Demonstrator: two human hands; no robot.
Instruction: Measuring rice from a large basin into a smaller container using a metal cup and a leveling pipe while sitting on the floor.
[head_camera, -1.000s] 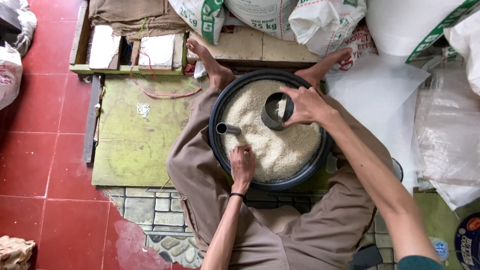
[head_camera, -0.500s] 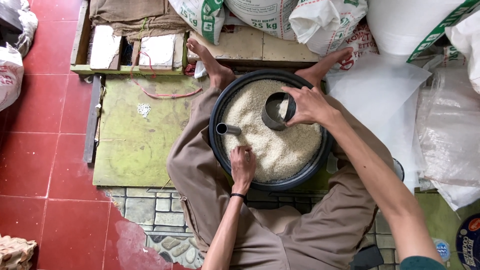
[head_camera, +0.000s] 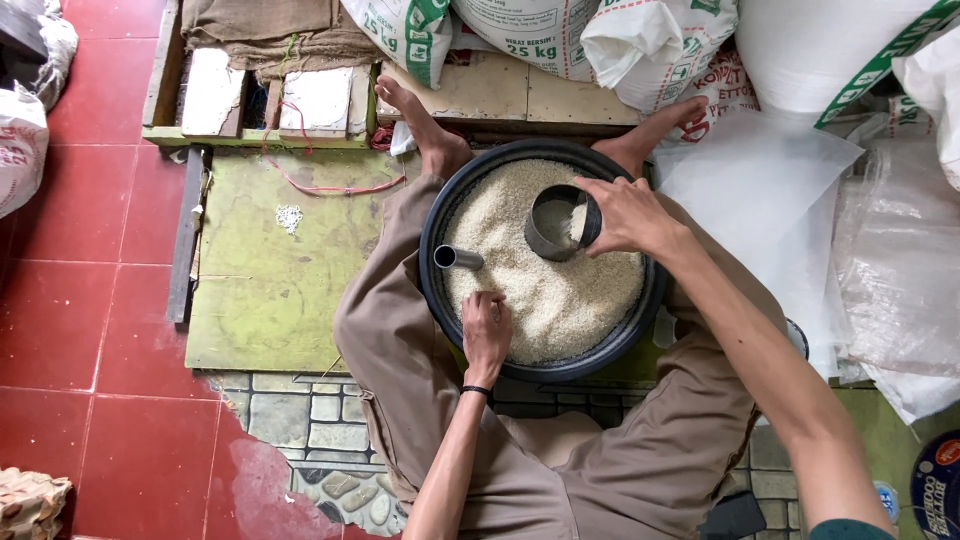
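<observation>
Rice basin (head_camera: 440, 215), black and round, sits between the seated person's legs. Right hand (head_camera: 625, 215) at 1 o'clock, fingers curled around metal cup (head_camera: 553, 225) in the grain. Left hand (head_camera: 487, 330) at 7 o'clock, fingers loosely spread, resting on rice, holding nothing.

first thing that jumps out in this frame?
The big black basin heaped with white rice, set between the seated person's legs at centre. The right hand holds a round metal tin tilted over the rice; the left hand rests on the grains at the near rim.
</observation>
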